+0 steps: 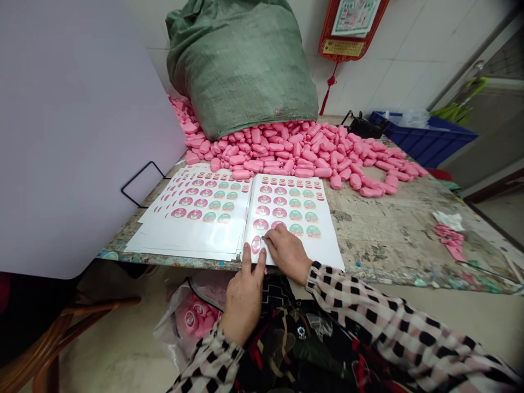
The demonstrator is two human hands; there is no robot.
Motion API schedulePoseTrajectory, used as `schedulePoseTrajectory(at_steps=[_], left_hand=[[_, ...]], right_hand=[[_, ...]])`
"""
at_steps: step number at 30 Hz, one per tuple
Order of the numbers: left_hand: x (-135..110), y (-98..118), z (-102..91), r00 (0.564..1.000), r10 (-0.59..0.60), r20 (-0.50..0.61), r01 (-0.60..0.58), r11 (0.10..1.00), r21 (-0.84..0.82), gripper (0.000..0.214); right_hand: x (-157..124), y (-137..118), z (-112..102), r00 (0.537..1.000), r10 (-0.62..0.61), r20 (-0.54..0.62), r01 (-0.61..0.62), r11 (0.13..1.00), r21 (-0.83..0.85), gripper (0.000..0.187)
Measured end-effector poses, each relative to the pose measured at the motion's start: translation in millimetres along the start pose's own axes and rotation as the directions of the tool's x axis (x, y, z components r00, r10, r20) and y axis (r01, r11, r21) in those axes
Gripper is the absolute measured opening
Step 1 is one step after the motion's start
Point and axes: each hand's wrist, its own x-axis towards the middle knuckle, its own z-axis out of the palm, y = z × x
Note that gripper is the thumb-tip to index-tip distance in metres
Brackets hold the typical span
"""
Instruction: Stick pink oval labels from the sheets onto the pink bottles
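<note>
A white sticker sheet lies at the table's front edge, printed with rows of pink and green labels. My left hand rests at its lower edge, two fingers stretched out on either side of a pink oval sticker. Its other fingers are hidden; a bit of pink shows beside it. My right hand is closed in a pinch just right of that sticker. A small dark tip shows at its fingertips, too small to name. Left of this sheet is a fanned stack of similar sheets.
Many small pink bottle-shaped pieces spill from a green sack at the back. A white panel stands at left. A blue crate and a pink scrunchie are at right. Below hangs a clear bag with pink pieces.
</note>
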Motion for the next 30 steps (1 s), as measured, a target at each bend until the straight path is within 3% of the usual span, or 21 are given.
schedulePoseTrajectory(at_steps=[15, 30], left_hand=[[0.7, 1.6, 0.0, 1.000, -0.018, -0.003, 0.018, 1.000, -0.017, 0.055], [-0.9, -0.3, 0.0, 1.000, 0.002, -0.017, -0.003, 1.000, -0.021, 0.057]], right_hand=[[8.8, 4.2, -0.9, 0.998, 0.058, -0.009, -0.056, 0.987, 0.154, 0.017], [3.5, 2.7, -7.2, 0.999, 0.037, 0.026, -0.039, 0.993, 0.113, 0.018]])
